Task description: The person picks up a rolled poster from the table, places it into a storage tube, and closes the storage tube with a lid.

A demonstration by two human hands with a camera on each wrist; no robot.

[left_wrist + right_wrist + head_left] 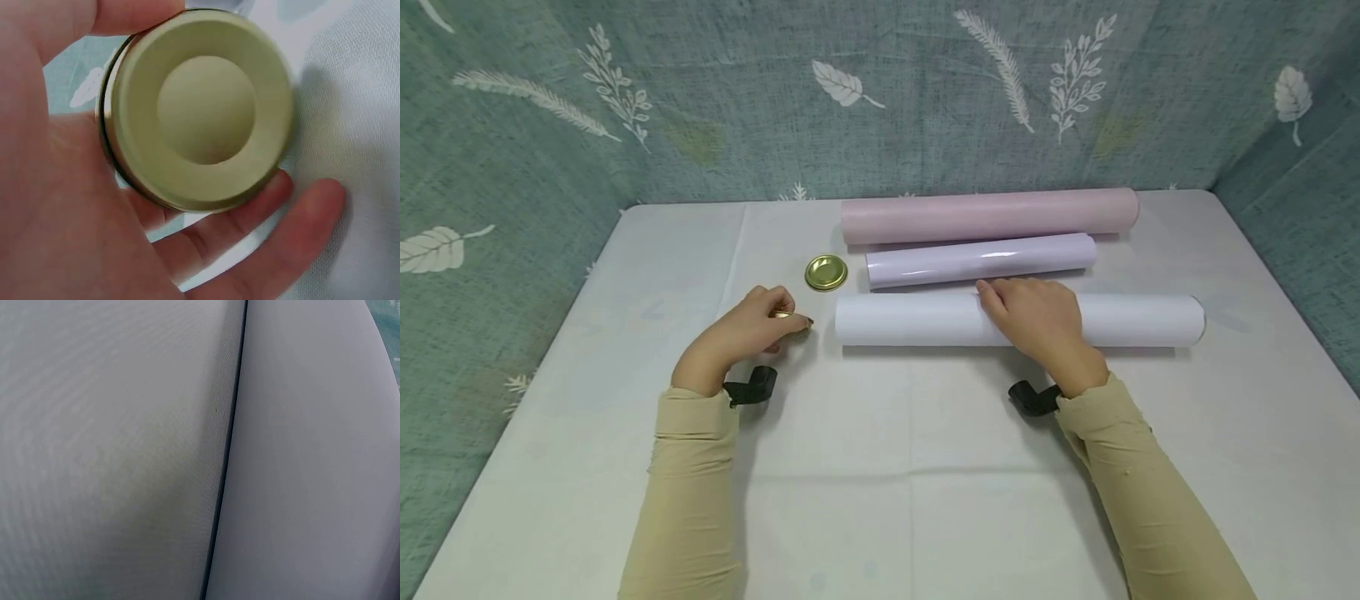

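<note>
In the head view, my left hand [748, 325] holds a round gold metal lid [206, 109] on edge, just left of the open table gap before the white tube. The left wrist view shows the lid's stepped face, with thumb and fingers around its rim. My right hand [1037, 317] grips the long white tube [910, 320] from above, near its middle, the fingers bent over its far side. The tube lies crosswise on the table. Its smooth side [312, 450] fills the right part of the right wrist view, where the hand is out of sight.
A second gold lid [826, 272] lies flat beyond my left hand. Behind the white tube lie a shorter, glossy lilac tube [981, 261] and a long pink tube [992, 217]. The white-covered table [865, 517] ends at a green leaf-patterned cloth [895, 125].
</note>
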